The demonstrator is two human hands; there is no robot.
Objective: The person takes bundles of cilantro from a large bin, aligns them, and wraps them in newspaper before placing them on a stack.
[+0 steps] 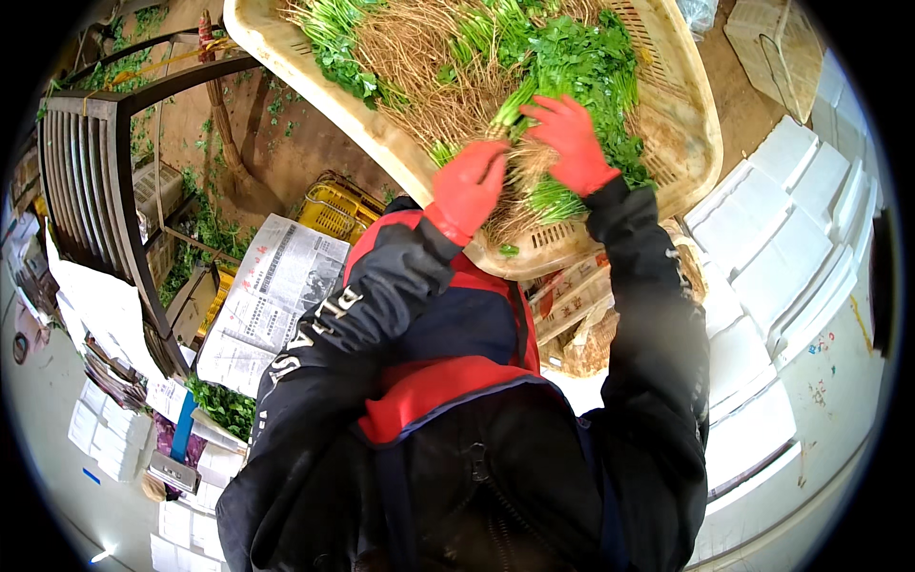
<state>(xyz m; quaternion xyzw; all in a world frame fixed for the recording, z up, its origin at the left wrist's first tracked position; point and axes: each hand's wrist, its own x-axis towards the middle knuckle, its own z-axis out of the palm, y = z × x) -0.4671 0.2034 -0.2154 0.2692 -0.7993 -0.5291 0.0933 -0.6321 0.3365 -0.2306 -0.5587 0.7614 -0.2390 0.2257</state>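
Note:
Both my hands wear red rubber gloves and work over a large cream plastic basket (710, 143). Bunches of leafy green herbs (581, 71) with long, pale brown roots (410, 62) fill much of it; they look like coriander. A small bunch of herbs (515, 107) lies between my hands, stems toward the far side. My left hand (469, 188) has its thumb and fingers pinched together at this bunch's edge; the exact hold is partly hidden. On the other side, my right hand (572, 148) reaches over the roots with fingers stretched and apart, fingertips by the stems.
A dark slatted wooden chair (119, 191) stands at the left, near a newspaper (276, 286) and a yellow crate (338, 210). White foam boxes (753, 229) are stacked at the right. Another cream basket (777, 57) sits at the far right. Loose greens litter the brown floor.

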